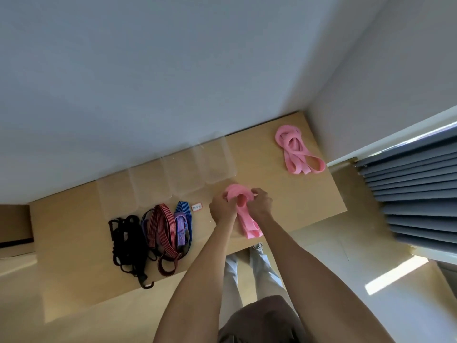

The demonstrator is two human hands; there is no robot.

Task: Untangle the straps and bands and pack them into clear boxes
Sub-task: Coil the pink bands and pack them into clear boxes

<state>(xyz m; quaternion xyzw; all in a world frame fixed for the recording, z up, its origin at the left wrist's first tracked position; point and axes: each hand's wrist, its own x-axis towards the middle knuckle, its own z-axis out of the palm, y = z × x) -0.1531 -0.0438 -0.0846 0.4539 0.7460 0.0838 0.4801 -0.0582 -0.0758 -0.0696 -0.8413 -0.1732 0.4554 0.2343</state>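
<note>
Both my hands hold one pink band [247, 224] above the wooden table [309, 201]. My left hand [222, 209] grips its left side and my right hand [261, 205] grips its right side; the band loops over my fingers and its tail hangs toward the table's front edge. A second pink band [295, 149] lies coiled at the table's far right. Several clear boxes [173, 179] stand in a row along the wall. A tangle of black cord [128, 241], red striped strap [163, 229], purple strap [181, 226] and blue strap [184, 209] lies at the front left.
A small white label [197, 207] lies between the strap pile and my left hand. A white wall runs behind the table. A grey curtain [415, 194] hangs at the right. My legs and the floor show below the table's front edge.
</note>
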